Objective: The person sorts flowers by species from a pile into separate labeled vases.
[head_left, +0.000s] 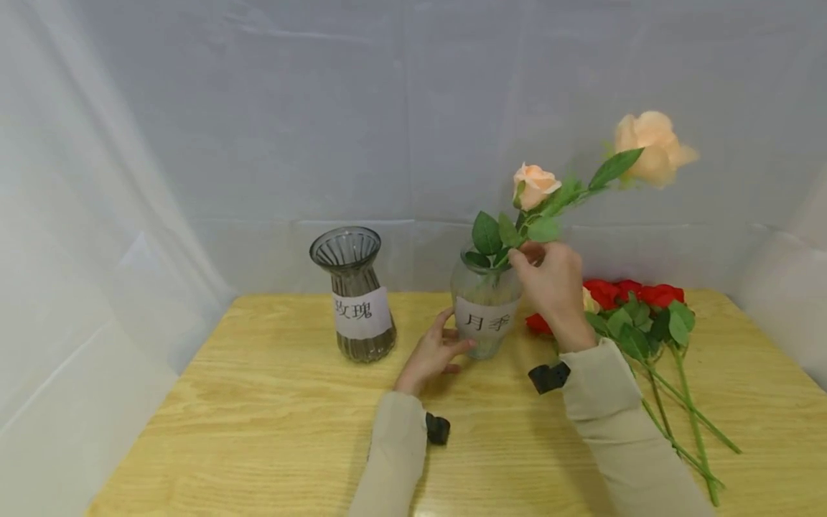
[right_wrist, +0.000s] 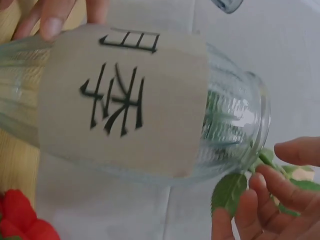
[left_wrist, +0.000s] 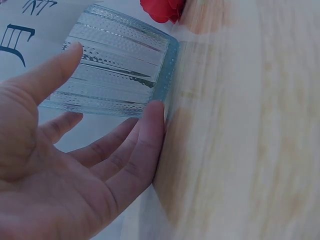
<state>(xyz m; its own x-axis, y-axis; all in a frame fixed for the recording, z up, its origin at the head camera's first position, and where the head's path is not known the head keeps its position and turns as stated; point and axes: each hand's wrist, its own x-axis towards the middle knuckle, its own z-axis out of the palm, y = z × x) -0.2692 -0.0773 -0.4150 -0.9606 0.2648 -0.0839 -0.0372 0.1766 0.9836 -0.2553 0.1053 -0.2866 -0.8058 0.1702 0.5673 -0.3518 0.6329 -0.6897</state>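
Pinching peach rose stem, right hand at mouth of clear glass vase; left hand curled round lower body, grey glass vase to its left; red roses right of right hand.

Upper peach flower blurred, sleeves cut off at bottom edge, red flower cropped atop left wrist view

Head view looking forward and down, wide over the tabletop, left-wrist view low and close, scene turned sideways, clear vase at upper left, right-wrist view close, also sideways, label left of centre, vase shared by all three.
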